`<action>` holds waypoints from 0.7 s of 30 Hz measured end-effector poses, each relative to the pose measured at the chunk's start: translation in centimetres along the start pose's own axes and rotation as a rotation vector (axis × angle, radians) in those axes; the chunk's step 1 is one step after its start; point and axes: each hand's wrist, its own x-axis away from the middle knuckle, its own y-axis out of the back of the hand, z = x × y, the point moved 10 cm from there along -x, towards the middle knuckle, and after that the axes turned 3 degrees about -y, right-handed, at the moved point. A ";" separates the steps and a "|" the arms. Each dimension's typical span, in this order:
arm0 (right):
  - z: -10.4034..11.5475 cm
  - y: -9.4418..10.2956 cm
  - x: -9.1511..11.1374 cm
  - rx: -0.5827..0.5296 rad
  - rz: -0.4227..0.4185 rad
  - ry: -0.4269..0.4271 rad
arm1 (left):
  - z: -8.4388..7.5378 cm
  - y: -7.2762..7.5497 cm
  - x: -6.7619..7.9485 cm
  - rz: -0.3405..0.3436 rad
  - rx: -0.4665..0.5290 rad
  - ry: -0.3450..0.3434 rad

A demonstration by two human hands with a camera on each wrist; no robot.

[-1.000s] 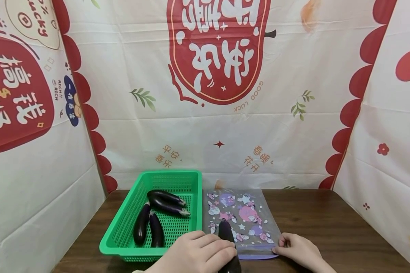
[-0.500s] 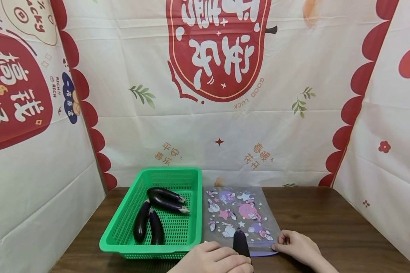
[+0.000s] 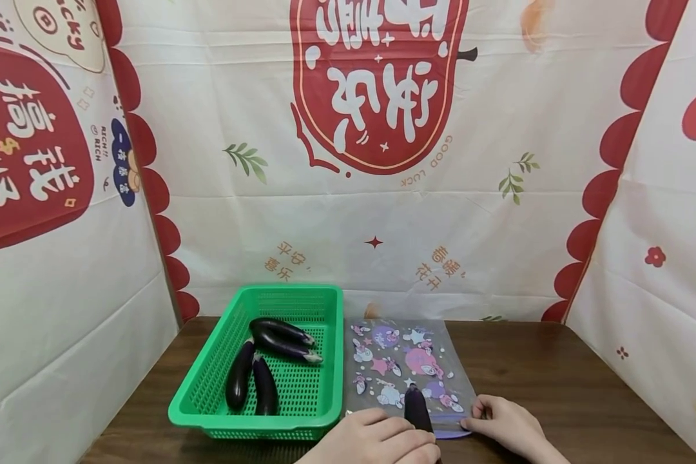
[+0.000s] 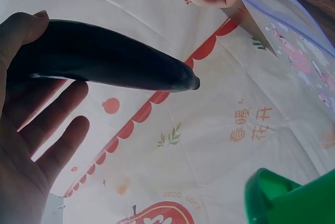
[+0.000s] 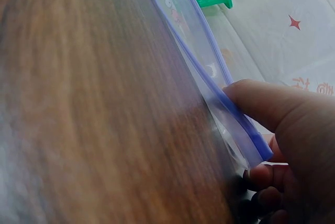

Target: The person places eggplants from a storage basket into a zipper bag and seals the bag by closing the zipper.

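Observation:
A dark purple eggplant point(image 4: 115, 56) is gripped between the thumb and fingers of my left hand point(image 3: 377, 439), its narrow tip pointing away from the palm. In the head view this eggplant point(image 3: 417, 407) overlaps the near end of a clear printed zip bag point(image 3: 406, 361) lying flat on the table. My right hand point(image 3: 506, 422) pinches the right corner of the bag's purple zip edge. The right wrist view shows the bag's mouth point(image 5: 209, 77) parted, with the thumb at the rim. Several eggplants point(image 3: 267, 386) lie in a green basket left of the bag.
The green plastic basket point(image 3: 194, 393) stands directly left of the bag, its near rim close to my left hand. Brown wooden tabletop point(image 3: 533, 367) extends to the right. Printed cloth walls point(image 3: 301, 219) enclose the table at the back and both sides.
My left hand has moved right with the eggplant, bringing it over the bag's near end toward the mouth. My right hand keeps its pinch on the bag's corner.

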 end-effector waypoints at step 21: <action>0.0 -0.1 -0.2 0.007 0.026 -0.024 | -0.2 -3.1 0.8 0.105 0.126 -0.028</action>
